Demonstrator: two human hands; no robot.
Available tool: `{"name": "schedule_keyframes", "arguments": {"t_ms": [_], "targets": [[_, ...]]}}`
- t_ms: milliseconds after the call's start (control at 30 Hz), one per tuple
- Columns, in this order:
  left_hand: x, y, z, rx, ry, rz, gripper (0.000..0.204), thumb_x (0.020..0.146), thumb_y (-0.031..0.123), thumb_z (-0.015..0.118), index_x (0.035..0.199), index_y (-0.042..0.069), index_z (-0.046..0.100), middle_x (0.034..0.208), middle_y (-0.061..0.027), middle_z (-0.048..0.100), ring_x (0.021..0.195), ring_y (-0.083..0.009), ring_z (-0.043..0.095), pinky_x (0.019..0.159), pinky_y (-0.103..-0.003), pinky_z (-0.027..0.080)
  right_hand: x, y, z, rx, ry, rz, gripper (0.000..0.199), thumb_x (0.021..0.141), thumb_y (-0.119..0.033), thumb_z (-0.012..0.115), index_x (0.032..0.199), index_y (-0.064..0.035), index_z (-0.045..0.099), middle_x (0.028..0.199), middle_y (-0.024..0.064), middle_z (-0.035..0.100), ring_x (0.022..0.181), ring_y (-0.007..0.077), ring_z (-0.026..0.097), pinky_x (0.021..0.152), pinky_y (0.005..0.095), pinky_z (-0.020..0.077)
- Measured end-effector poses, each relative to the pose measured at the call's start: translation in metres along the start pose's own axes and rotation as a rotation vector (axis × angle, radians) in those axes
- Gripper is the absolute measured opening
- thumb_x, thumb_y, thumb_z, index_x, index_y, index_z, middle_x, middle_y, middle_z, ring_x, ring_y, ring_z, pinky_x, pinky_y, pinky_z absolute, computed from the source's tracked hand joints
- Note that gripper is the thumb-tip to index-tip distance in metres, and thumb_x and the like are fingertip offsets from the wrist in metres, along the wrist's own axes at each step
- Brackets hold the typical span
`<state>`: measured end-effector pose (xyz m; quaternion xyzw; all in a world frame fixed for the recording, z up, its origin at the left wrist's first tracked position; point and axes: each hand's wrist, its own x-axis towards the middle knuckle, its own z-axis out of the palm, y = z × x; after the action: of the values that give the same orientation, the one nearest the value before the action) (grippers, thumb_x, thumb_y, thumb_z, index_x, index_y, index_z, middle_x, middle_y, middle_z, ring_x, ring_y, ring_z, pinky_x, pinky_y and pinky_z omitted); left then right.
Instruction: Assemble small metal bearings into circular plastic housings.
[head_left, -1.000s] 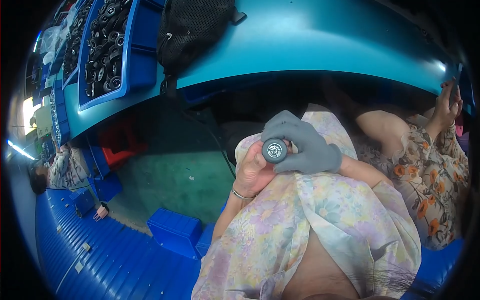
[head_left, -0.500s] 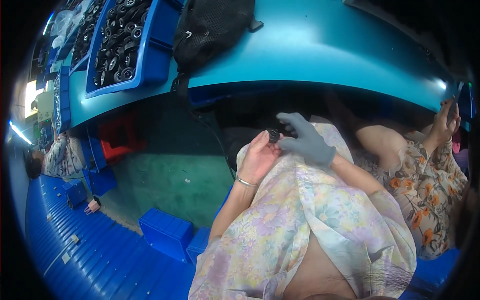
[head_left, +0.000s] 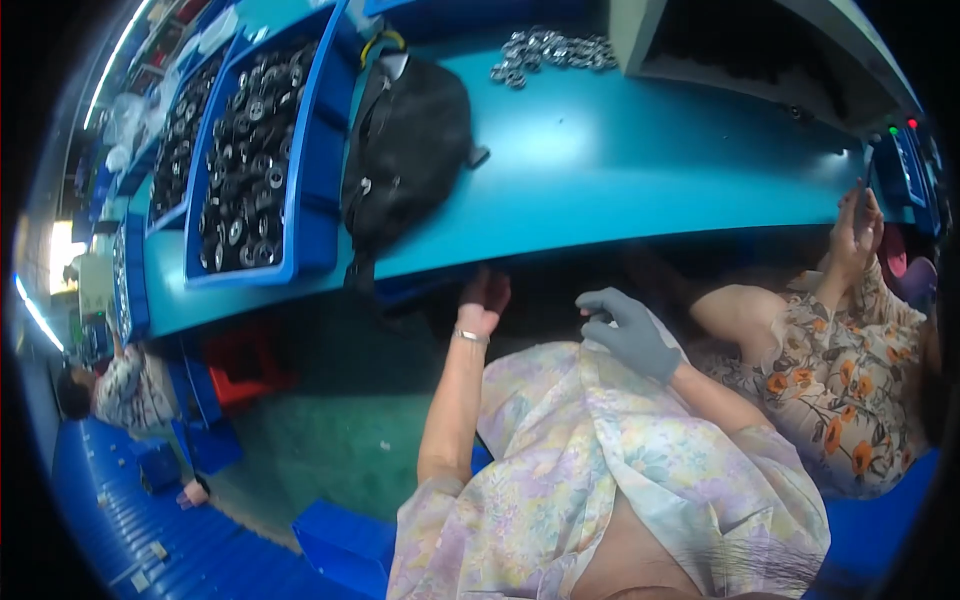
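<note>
My left hand (head_left: pixel 487 292), bare and with a silver bracelet (head_left: pixel 471 336) at the wrist, reaches into the shadow at the table's front edge. Its fingertips are dark and partly hidden, so whether it holds anything cannot be made out. My right hand (head_left: pixel 636 334), in a grey glove, hovers over my lap with the fingers bent and a gap between thumb and forefinger. Nothing shows in that gap. No small black round part is visible at either hand. Between the hands lies the dark space under the turquoise table (head_left: pixel 590 190).
A black bag (head_left: pixel 410 140) lies on the table, left of centre. Left of it, blue bins (head_left: pixel 290 262) hold many black wheel-like parts (head_left: pixel 245 170). Small shiny metal parts (head_left: pixel 552 48) are heaped at the back. A person (head_left: pixel 850 380) sits close on my right; a red stool (head_left: pixel 245 370) stands left.
My left hand has left my right hand and moved forward and left to the table edge. The black round part between them is out of sight. The view has shifted to show more of the table.
</note>
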<state>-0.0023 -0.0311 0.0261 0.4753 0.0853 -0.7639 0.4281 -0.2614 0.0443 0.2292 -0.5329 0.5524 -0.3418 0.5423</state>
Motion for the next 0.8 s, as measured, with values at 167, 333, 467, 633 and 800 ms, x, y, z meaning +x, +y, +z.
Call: {"name": "schedule_keyframes", "arguments": {"t_ms": [167, 333, 467, 633, 800], "targets": [[-0.045, -0.055, 0.037, 0.389, -0.024, 0.062, 0.014, 0.089, 0.009, 0.054, 0.102, 0.005, 0.060, 0.091, -0.0081, 0.065, 0.074, -0.0175, 0.061, 0.061, -0.029, 0.049, 0.039, -0.042, -0.029, -0.112, 0.062, -0.315, 0.019, 0.079, -0.001, 0.066, 0.097, -0.0032, 0.063, 0.086, 0.0073, 0.061, 0.071, 0.0144, 0.056, 0.063, 0.0266, 0.0443], [-0.091, -0.082, 0.047, 0.708, -0.156, 0.055, 0.022, 0.091, 0.013, 0.056, 0.110, 0.002, 0.059, 0.093, -0.0090, 0.065, 0.073, -0.0140, 0.061, 0.066, -0.026, 0.051, 0.148, -0.070, -0.046, -0.398, 0.282, -0.559, 0.019, 0.083, -0.008, 0.063, 0.102, -0.0046, 0.062, 0.091, 0.0121, 0.060, 0.079, 0.0267, 0.059, 0.069, 0.0347, 0.0472], [-0.114, -0.075, 0.052, 0.947, -0.232, 0.158, 0.025, 0.092, 0.014, 0.057, 0.112, 0.000, 0.057, 0.096, -0.0099, 0.066, 0.077, -0.0118, 0.061, 0.071, -0.025, 0.050, 0.233, -0.078, -0.046, -0.559, 0.416, -0.469, 0.029, 0.083, -0.020, 0.064, 0.107, -0.0061, 0.058, 0.101, 0.0159, 0.058, 0.086, 0.0338, 0.061, 0.075, 0.0420, 0.0485], [-0.137, -0.055, 0.060, 1.058, -0.266, 0.262, 0.028, 0.091, 0.014, 0.059, 0.113, -0.002, 0.057, 0.097, -0.0097, 0.066, 0.084, -0.0129, 0.061, 0.075, -0.026, 0.050, 0.271, -0.085, -0.040, -0.847, 0.399, -0.358, 0.031, 0.081, -0.026, 0.064, 0.101, -0.0035, 0.057, 0.097, 0.0169, 0.058, 0.088, 0.0330, 0.060, 0.075, 0.0427, 0.0479], [-0.166, -0.032, 0.097, 1.229, -0.340, 0.292, 0.028, 0.093, 0.010, 0.056, 0.118, -0.002, 0.054, 0.103, -0.0102, 0.064, 0.086, -0.0117, 0.059, 0.079, -0.026, 0.049, 0.239, -0.079, -0.050, -0.816, 0.348, -0.379, 0.024, 0.082, -0.024, 0.060, 0.091, -0.0025, 0.057, 0.091, 0.0179, 0.059, 0.087, 0.0345, 0.060, 0.074, 0.0442, 0.0484]]}}
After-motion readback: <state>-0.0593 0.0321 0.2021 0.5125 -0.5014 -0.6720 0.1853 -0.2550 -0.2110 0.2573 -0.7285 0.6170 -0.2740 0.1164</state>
